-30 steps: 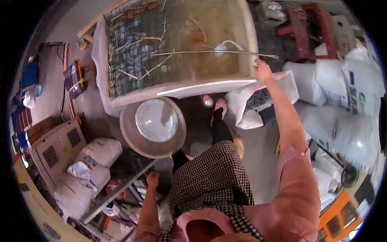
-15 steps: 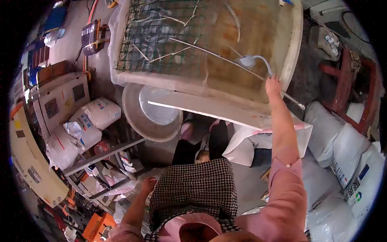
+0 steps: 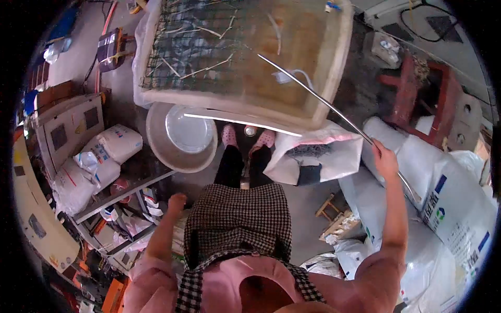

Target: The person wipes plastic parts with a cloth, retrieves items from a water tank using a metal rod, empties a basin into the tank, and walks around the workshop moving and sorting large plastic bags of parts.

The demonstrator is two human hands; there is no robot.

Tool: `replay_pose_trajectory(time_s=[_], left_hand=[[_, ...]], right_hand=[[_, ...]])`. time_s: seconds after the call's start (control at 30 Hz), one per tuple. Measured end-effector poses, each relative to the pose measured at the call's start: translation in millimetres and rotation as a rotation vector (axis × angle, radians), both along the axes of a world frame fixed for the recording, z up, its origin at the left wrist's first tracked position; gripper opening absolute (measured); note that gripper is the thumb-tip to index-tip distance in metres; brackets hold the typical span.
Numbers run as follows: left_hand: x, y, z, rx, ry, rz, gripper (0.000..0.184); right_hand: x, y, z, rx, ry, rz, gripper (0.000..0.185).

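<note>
White-rimmed tub (image 3: 341, 55) at twelve o'clock, green mesh (image 3: 182, 47) lying unhandled inside; at four, a sack (image 3: 451, 224) carries print too blurred to read. Metal rod (image 3: 313, 94) at two is already up, gripped by the right hand (image 3: 385, 160) at three; left hand (image 3: 177, 201), eight o'clock, clenched or loose, can't tell.

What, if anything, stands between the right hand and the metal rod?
Nothing visible: the right hand is closed directly around the metal rod. Between that hand and the tub, the rod's visible length looks unobstructed, crossing above the tub's rim.
</note>
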State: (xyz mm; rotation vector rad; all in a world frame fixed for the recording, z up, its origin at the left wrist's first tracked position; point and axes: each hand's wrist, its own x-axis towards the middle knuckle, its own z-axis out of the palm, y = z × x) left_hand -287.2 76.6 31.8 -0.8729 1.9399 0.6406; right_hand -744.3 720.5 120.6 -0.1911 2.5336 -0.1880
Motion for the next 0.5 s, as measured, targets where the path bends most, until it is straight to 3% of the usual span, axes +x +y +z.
replay_pose_trajectory(time_s=[0.13,0.2,0.3,0.43,0.5], left_hand=[[-45,17,20,-0.107,0.167,-0.09,0.02],[-38,9,6,-0.027,0.179,0.109,0.022],[-39,17,6,0.066,0.221,0.294,0.022],[-49,21,3,0.072,0.105,0.103,0.023],[-34,17,-14,0.073,0.161,0.1,0.024]], right_hand=[[24,37,64,0.175,-0.094,-0.082,0.027],[33,47,74,0.298,-0.137,-0.025,0.027],[45,56,57,0.297,-0.149,-0.029,0.028],[52,35,24,0.293,-0.164,-0.135,0.028],[57,43,-5,0.014,-0.11,-0.229,0.029]])
